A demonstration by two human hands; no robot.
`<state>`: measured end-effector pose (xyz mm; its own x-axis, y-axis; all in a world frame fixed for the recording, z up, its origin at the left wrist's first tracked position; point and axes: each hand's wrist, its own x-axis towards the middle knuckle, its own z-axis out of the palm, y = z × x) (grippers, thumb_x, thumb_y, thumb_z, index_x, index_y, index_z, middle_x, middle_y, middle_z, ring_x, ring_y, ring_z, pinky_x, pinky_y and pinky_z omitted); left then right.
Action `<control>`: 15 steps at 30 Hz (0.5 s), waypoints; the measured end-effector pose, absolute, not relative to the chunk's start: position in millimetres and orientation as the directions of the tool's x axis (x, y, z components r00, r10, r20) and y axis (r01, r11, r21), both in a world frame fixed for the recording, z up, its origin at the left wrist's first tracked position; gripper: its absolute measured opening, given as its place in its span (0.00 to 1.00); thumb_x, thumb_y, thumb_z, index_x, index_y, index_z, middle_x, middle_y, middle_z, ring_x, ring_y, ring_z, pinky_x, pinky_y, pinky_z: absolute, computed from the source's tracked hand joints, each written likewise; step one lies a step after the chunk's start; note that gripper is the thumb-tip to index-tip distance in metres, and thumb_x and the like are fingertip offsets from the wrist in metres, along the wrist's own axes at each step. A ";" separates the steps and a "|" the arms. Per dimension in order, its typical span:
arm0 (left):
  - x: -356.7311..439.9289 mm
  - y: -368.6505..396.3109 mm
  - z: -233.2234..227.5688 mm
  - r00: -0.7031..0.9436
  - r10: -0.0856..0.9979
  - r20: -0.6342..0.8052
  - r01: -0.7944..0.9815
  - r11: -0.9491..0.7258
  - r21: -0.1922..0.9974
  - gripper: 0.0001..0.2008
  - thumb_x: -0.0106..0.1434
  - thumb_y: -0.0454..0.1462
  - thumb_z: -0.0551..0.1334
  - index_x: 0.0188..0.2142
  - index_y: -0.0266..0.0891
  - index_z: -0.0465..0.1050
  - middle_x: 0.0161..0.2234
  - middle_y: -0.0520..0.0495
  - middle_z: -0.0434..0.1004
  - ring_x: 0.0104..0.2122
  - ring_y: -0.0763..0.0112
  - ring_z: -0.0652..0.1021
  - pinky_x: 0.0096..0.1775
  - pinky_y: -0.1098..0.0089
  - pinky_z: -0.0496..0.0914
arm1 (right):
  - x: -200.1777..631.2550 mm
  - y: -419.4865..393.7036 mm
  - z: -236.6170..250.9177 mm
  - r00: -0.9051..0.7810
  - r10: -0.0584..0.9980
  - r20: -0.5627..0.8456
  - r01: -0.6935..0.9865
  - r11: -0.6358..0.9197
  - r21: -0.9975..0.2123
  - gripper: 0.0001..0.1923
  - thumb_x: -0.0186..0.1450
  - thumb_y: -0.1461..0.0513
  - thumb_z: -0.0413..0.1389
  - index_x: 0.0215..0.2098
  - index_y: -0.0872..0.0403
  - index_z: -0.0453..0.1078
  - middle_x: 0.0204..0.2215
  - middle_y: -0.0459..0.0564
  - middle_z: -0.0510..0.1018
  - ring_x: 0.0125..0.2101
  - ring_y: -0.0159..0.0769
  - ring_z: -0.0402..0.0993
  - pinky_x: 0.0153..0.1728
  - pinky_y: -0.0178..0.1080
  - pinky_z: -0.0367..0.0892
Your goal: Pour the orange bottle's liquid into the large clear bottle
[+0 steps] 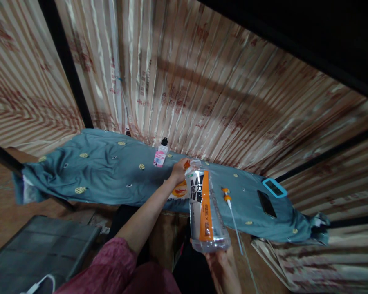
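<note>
A large clear plastic bottle (199,204) with an orange and black label is tilted in front of me, its base toward me. My right hand (222,261) grips it at the base, with most of the fingers hidden behind the plastic. Beside the bottle's neck, my left hand (179,171) pinches a small orange cap (187,164). The bottle's mouth appears uncovered. On the cloth to the right lies an orange and white pump head (226,195) with a long thin tube hanging over the edge.
A blue-green patterned cloth (110,171) covers the narrow table. A small pink-labelled bottle (161,154) with a black top, a white and orange packet (179,191), a dark phone (266,203) and a blue-framed device (274,188) rest on it. Striped curtains (202,94) hang behind; a grey stool (43,245) stands left.
</note>
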<state>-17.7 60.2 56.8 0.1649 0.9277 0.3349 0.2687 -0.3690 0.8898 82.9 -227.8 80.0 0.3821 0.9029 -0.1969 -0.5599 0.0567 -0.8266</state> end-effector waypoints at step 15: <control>-18.0 61.4 54.9 0.170 0.918 0.358 0.282 -0.393 0.875 0.03 0.59 0.35 0.68 0.33 0.40 0.76 0.33 0.48 0.78 0.36 0.64 0.77 0.43 0.65 0.73 | 79.8 -226.5 79.3 0.400 0.892 -0.213 -0.565 0.056 -0.823 0.25 0.47 0.50 0.80 0.42 0.41 0.84 0.38 0.46 0.90 0.39 0.44 0.88 0.43 0.41 0.83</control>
<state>-18.0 61.4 54.9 0.1701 0.9183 0.3575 0.2820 -0.3930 0.8752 79.8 -226.5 79.3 0.3996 0.8915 -0.2132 -0.5645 0.0561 -0.8235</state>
